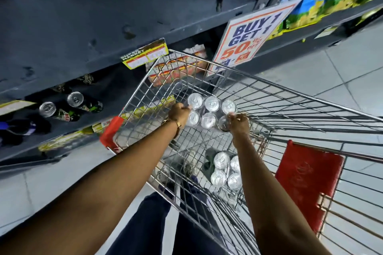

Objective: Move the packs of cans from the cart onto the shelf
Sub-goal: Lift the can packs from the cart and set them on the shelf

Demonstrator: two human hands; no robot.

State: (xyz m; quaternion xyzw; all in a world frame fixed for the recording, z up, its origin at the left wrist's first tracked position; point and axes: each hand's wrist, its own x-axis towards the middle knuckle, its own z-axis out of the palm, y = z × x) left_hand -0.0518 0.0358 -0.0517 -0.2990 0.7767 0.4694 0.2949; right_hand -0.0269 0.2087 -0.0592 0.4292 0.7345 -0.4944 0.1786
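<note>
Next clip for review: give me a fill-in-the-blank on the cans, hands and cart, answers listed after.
1. The pack held by both hands shows ___ can tops.
2. The left hand and right hand each hold one ___ of that pack.
3. A second pack lies inside the wire ___, nearer the person.
4. The sign beside the shelf reads BUY 1 GET 1 ___ % off.

Missing words: six; end; cart; 50
</note>
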